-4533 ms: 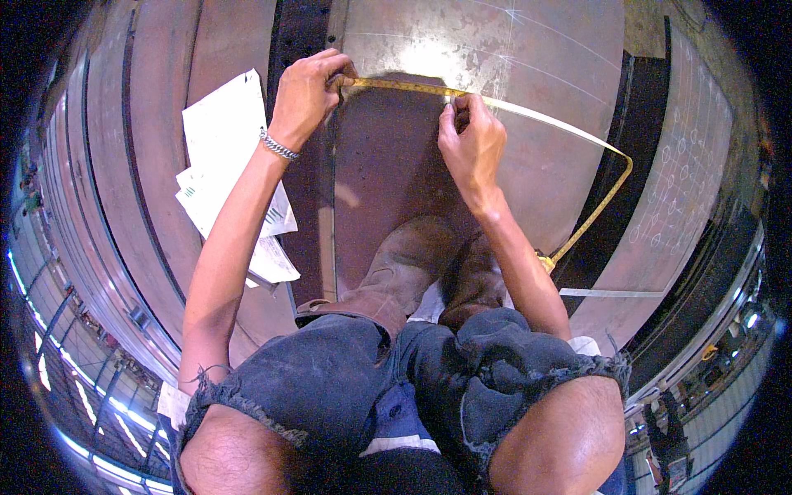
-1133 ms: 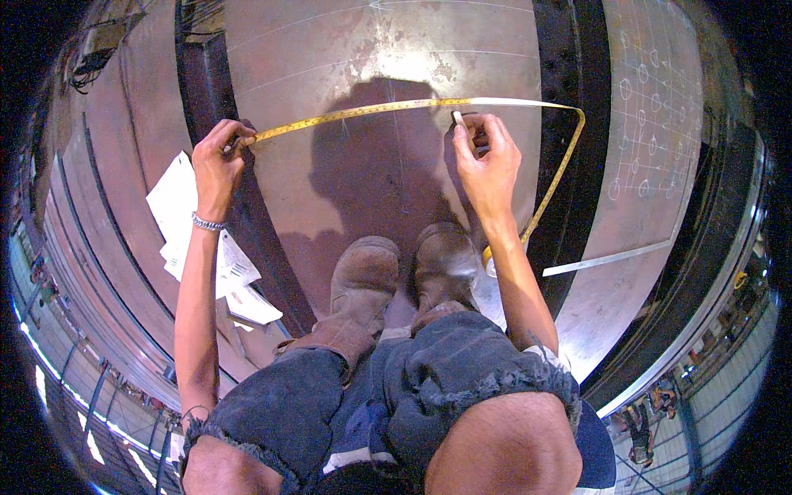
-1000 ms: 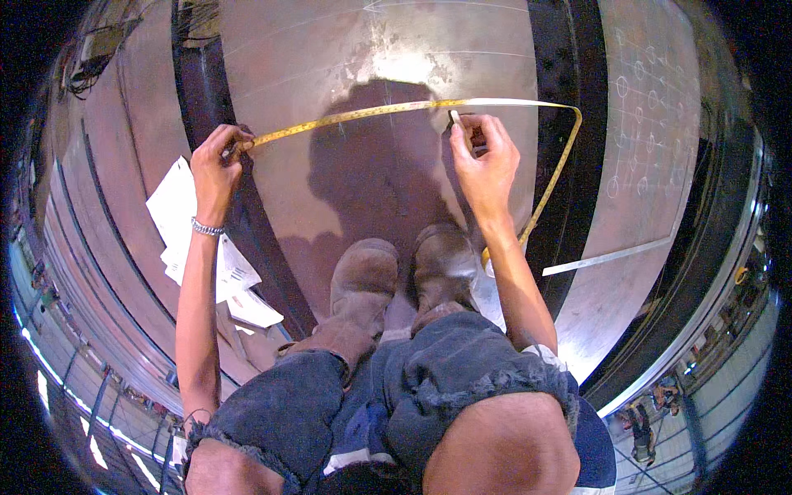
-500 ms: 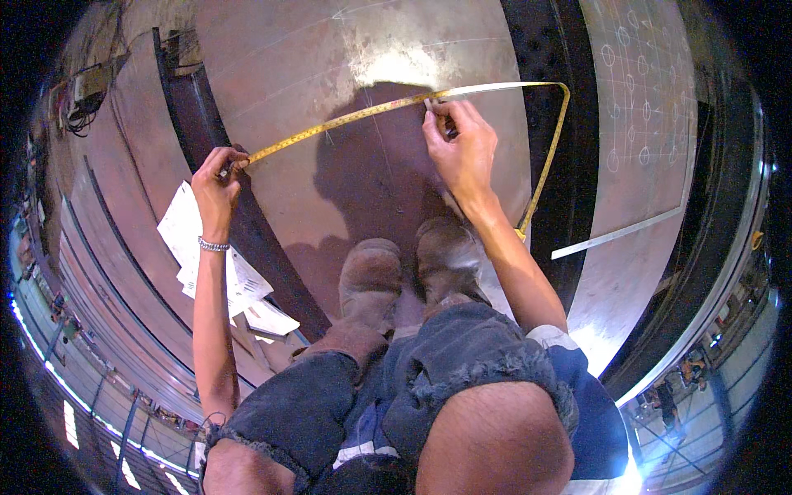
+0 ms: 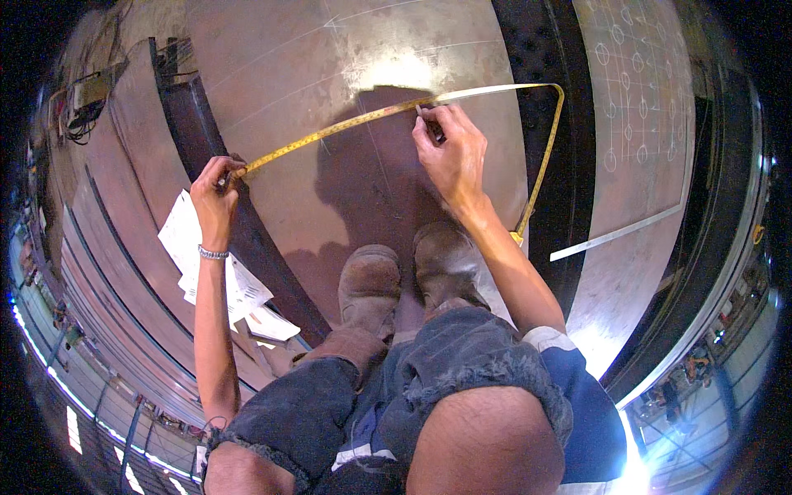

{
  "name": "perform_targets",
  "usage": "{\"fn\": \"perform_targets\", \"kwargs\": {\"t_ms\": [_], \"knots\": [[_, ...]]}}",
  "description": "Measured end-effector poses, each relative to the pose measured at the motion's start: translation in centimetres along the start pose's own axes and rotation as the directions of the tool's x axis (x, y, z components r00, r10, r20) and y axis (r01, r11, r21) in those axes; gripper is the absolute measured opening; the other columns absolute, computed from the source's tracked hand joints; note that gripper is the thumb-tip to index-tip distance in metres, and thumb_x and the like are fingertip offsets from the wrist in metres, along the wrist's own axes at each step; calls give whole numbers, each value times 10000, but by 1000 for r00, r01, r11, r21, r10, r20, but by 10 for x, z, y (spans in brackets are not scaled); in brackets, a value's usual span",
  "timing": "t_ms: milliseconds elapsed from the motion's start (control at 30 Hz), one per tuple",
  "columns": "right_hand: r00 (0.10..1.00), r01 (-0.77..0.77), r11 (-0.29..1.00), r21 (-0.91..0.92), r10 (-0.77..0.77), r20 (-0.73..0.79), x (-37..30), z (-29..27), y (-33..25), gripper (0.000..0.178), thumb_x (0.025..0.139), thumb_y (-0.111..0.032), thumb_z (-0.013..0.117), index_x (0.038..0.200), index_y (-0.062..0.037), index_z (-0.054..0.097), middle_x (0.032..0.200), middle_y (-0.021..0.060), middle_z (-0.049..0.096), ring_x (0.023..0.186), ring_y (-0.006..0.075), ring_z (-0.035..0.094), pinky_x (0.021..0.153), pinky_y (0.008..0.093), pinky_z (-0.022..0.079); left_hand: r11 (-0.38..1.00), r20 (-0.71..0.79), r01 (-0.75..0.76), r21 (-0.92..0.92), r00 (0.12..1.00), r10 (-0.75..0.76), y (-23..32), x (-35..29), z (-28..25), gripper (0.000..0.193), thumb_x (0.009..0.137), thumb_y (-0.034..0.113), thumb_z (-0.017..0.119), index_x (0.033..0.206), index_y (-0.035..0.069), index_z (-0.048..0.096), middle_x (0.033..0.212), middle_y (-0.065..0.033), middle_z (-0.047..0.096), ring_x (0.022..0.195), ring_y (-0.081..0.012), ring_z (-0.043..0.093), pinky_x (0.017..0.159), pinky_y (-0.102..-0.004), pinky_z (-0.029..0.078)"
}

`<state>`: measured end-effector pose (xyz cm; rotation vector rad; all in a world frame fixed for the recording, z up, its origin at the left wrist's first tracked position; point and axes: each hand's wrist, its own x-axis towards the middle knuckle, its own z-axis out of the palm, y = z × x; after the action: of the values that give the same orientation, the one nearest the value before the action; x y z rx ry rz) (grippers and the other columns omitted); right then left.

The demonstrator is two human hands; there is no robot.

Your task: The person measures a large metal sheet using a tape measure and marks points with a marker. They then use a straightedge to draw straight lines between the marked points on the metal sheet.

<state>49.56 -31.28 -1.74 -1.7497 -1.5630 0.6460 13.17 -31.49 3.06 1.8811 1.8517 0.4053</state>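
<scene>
A yellow tape measure (image 5: 330, 132) stretches over a bare steel plate (image 5: 272, 82), on which thin chalk lines show. Its end is pinched in my left hand (image 5: 214, 198), at the plate's left edge. From there the blade runs right, twists beyond my right hand, then bends back toward a yellow piece (image 5: 517, 238), perhaps its case, beside my right forearm. My right hand (image 5: 458, 157) is closed on a short pale marking stick (image 5: 419, 111), likely chalk, its tip at the blade's near edge. Whether those fingers also press the blade, I cannot tell.
My boots (image 5: 369, 285) rest on the plate. Printed papers (image 5: 177, 235) lie beneath my left forearm. A dark channel (image 5: 544, 58) separates this plate from another plate (image 5: 594, 305) with chalked circles and a flat metal strip (image 5: 615, 234). Bright light flares at lower right.
My right hand and the pale stick have shifted slightly left along the tape. My left hand still pinches the tape's end, and the whole view has moved a little.
</scene>
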Motion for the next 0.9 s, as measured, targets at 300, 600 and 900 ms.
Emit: {"fn": "perform_targets", "kwargs": {"t_ms": [300,600,900], "knots": [[999,-2,1000,-14,3,36,2,0,-4,111,848,-111,727,901,-26,678,895,168,658,793,389,675,698,465,545,1000,5,5,0,1000,-5,-2,-1,0,170,782,-113,639,929,-32,665,920,-116,701,878,-269,717,777,-315,516],[858,-26,950,-311,181,481,30,-44,-22,154,843,-113,732,919,17,697,799,154,710,698,287,700,669,374,543,1000,4,19,-13,1000,-19,-9,-5,-3,202,760,-135,634,933,-34,659,915,-114,693,877,-271,718,758,-302,509],[997,-36,999,-12,37,71,7,-18,6,128,866,-86,751,972,-22,717,891,113,702,719,228,674,685,331,530,1000,3,-9,22,1000,9,-2,0,0,157,804,-97,672,941,-22,672,913,-103,705,852,-260,718,742,-306,510]]}}
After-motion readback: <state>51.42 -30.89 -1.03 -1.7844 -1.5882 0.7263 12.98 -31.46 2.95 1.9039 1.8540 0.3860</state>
